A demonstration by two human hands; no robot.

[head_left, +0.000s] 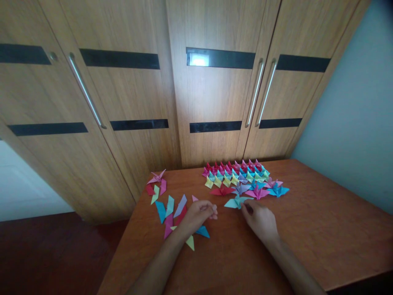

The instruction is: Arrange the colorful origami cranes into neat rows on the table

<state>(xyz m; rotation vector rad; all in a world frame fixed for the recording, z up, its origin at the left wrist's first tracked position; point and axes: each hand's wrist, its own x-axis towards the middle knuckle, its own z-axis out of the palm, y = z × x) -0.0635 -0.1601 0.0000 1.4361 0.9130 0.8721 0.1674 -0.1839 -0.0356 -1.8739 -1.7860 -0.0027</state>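
Observation:
My right hand (260, 221) has its fingertips pinched at the near right side of a mint-green origami crane (235, 202), which rests on the table with its wings spread. To the left, my left hand (199, 214) hovers with curled fingers and nothing visible in them. Beneath and around that hand lie several flat folded paper pieces, among them a lilac one (180, 205), a blue one (203, 232) and a yellow one (190, 242); the hand and forearm partly cover them. Just beyond the mint crane sit a red crane (222, 191) and a magenta crane (257, 193).
Rows of small folded cranes (233, 169) in red, pink, blue and yellow stand near the table's back edge. A pink crane (157, 177) lies at the far left corner. Wooden cupboard doors (215, 94) rise directly behind the table (322, 229), and a wall borders the right.

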